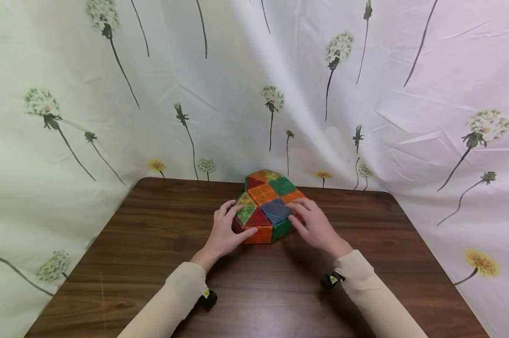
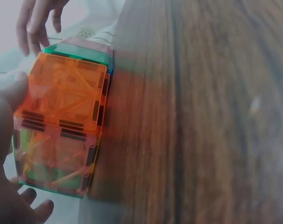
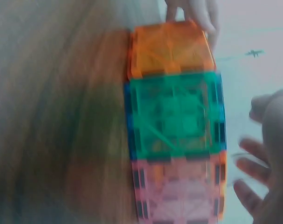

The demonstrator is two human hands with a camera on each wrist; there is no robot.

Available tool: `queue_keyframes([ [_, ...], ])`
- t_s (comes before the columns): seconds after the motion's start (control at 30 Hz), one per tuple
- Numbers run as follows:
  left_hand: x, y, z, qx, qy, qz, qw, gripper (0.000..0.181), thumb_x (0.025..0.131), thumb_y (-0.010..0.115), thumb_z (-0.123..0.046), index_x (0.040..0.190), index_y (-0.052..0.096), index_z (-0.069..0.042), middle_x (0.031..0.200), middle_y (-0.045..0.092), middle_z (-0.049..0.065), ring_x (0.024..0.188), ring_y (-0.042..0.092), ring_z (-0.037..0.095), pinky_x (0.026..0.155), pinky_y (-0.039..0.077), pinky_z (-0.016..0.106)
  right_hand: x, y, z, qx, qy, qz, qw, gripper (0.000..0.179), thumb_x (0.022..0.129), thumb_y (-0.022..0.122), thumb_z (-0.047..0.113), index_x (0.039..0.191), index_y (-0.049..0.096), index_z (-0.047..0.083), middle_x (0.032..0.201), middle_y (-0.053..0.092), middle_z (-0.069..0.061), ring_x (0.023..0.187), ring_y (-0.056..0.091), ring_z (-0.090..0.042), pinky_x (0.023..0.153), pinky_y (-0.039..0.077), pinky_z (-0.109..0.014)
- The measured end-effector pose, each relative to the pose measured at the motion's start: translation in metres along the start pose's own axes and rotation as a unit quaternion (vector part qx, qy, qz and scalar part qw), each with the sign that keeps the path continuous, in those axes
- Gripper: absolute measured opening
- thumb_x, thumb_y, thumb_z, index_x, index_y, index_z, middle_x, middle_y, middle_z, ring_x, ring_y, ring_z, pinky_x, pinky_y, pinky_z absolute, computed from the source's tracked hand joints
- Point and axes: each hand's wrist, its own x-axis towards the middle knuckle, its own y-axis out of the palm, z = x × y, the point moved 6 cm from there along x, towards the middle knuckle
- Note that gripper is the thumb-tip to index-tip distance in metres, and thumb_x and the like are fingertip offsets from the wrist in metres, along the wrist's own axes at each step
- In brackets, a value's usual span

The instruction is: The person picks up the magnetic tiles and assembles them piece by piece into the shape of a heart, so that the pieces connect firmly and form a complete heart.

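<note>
A low, flat structure of translucent magnetic tiles (image 1: 264, 193) stands on the table, with orange, green, red, yellow and blue pieces on top. My left hand (image 1: 225, 232) curves loosely about its front left corner, the thumb at the upper edge of an orange side tile (image 2: 66, 91). Other left fingertips (image 2: 44, 211) show just off the left end. My right hand (image 1: 315, 225) is at the right side, its fingers spread near a blue top tile (image 1: 276, 211). In the right wrist view these fingers (image 3: 253, 168) are apart from the green side tile (image 3: 176, 116).
The brown wooden table (image 1: 153, 244) extends around the structure. Just behind its back edge hangs a white cloth (image 1: 233, 94) printed with dandelions. A black wrist device (image 1: 332, 280) is on my right wrist, another (image 1: 208, 299) on my left.
</note>
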Motion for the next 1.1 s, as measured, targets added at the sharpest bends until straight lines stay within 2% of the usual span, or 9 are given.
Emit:
queue_keyframes([
  [0.13,0.001,0.001,0.000,0.000,0.000,-0.001,1.0000,0.074,0.087,0.087,-0.043,0.147,0.057,-0.012,0.164,0.034,0.017,0.143,0.030,0.042,0.112,0.040,0.066,0.005,-0.004,-0.032,0.005,0.085,-0.004,0.9964,0.031,0.106,0.064,0.016,0.133,0.068,0.001,0.145,0.054,-0.027,0.133,0.050,-0.045,0.109,0.044,-0.060],
  [0.27,0.003,0.002,0.000,0.003,0.005,0.002,1.0000,0.074,0.087,0.088,-0.041,0.147,0.057,-0.012,0.164,0.035,0.017,0.143,0.031,0.042,0.112,0.040,0.065,0.006,-0.003,-0.056,0.035,0.139,0.008,0.9896,0.030,0.107,0.062,0.014,0.133,0.068,-0.001,0.144,0.057,-0.027,0.134,0.054,-0.043,0.112,0.044,-0.059],
  [0.47,0.006,-0.002,0.002,0.008,0.017,0.003,0.9998,0.072,0.088,0.087,-0.038,0.146,0.056,-0.010,0.164,0.037,0.019,0.140,0.033,0.043,0.111,0.039,0.064,0.005,-0.004,-0.062,0.050,0.144,0.003,0.9883,0.030,0.105,0.065,0.013,0.131,0.069,-0.001,0.138,0.062,-0.022,0.129,0.059,-0.038,0.110,0.046,-0.056],
  [0.6,0.008,-0.006,0.005,0.006,0.013,-0.004,0.9999,0.069,0.089,0.087,-0.035,0.146,0.057,-0.009,0.163,0.039,0.019,0.139,0.035,0.043,0.110,0.039,0.064,0.003,-0.004,-0.062,0.053,0.141,0.014,0.9885,0.035,0.103,0.067,0.016,0.135,0.067,0.000,0.143,0.060,-0.023,0.132,0.057,-0.040,0.110,0.046,-0.058],
  [0.7,0.008,-0.009,0.006,0.000,0.011,-0.020,0.9997,0.063,0.090,0.087,-0.030,0.143,0.060,-0.009,0.159,0.041,0.019,0.137,0.037,0.043,0.110,0.039,0.063,0.000,-0.002,-0.062,0.065,0.151,0.039,0.9857,0.044,0.103,0.065,0.020,0.143,0.062,0.002,0.153,0.051,-0.024,0.138,0.052,-0.043,0.112,0.043,-0.061],
  [0.83,0.007,-0.014,0.004,-0.004,0.021,-0.064,0.9977,0.051,0.089,0.087,-0.022,0.133,0.067,-0.007,0.149,0.047,0.018,0.133,0.042,0.041,0.110,0.040,0.061,-0.004,0.001,-0.060,0.088,0.172,0.078,0.9780,0.051,0.104,0.063,0.024,0.152,0.056,0.006,0.163,0.039,-0.023,0.144,0.046,-0.045,0.114,0.040,-0.062],
  [0.9,0.006,-0.017,0.003,-0.002,0.031,-0.090,0.9955,0.044,0.088,0.088,-0.018,0.126,0.070,-0.006,0.140,0.051,0.018,0.127,0.048,0.039,0.106,0.044,0.058,-0.005,0.001,-0.057,0.089,0.178,0.086,0.9763,0.051,0.104,0.064,0.024,0.152,0.057,0.008,0.162,0.040,-0.022,0.137,0.052,-0.043,0.110,0.045,-0.061],
  [1.0,0.006,-0.020,0.001,0.000,0.046,-0.124,0.9913,0.034,0.087,0.088,-0.012,0.117,0.073,-0.004,0.123,0.056,0.016,0.106,0.059,0.035,0.092,0.053,0.050,-0.006,0.000,-0.049,0.076,0.173,0.081,0.9787,0.048,0.103,0.067,0.025,0.147,0.061,0.007,0.154,0.047,-0.023,0.114,0.063,-0.035,0.097,0.054,-0.053],
  [1.1,0.005,-0.021,-0.001,0.000,0.058,-0.145,0.9878,0.020,0.090,0.084,-0.007,0.107,0.074,-0.004,0.109,0.060,0.014,0.087,0.063,0.031,0.075,0.058,0.045,-0.009,0.000,-0.041,0.072,0.164,0.073,0.9810,0.045,0.102,0.070,0.026,0.142,0.065,0.006,0.136,0.053,-0.021,0.088,0.060,-0.022,0.082,0.054,-0.041],
])
